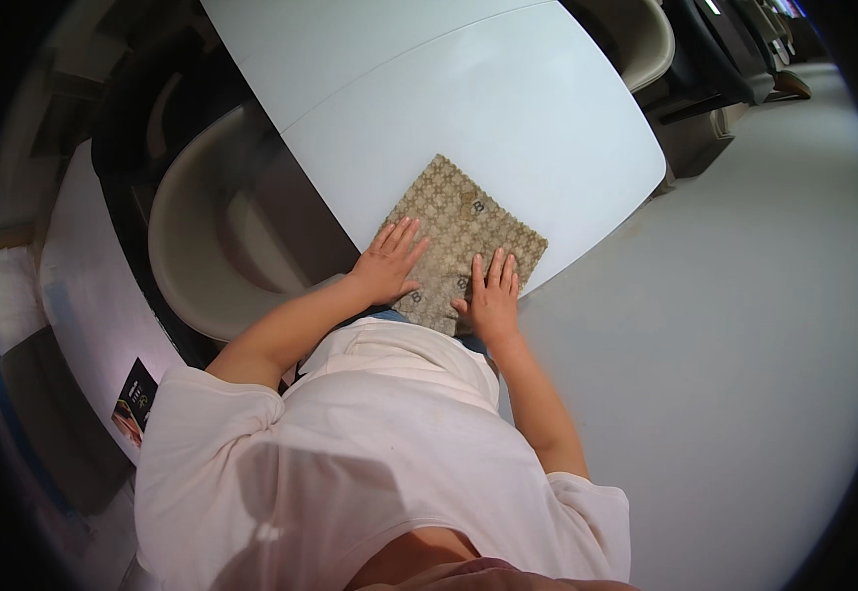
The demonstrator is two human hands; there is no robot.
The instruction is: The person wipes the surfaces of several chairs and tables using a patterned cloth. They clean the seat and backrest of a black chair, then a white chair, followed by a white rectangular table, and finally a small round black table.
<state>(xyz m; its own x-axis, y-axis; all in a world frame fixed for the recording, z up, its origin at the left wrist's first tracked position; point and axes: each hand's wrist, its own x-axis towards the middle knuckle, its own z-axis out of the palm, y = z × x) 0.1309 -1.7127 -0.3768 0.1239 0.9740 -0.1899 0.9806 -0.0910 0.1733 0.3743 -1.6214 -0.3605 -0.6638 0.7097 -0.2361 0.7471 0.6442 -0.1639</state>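
Note:
A square tan cloth (455,236) with a brown floral pattern, pinked edges and a few dark printed marks lies at the near end of a white table (473,103). Its lower corner hangs over the table's edge towards my waist. My left hand (388,262) rests palm down on the cloth's left side, fingers spread. On the right part, my right hand (494,295) lies palm down with its thumb apart from the fingers. Neither hand grasps the cloth. Small wrinkles show in the fabric between my hands.
A beige shell chair (185,258) stands close against the table's left side. Another pale chair (654,44) is at the far right. A dark printed card (133,402) lies on a second white table (78,295) at left. Grey floor (695,354) stretches to the right.

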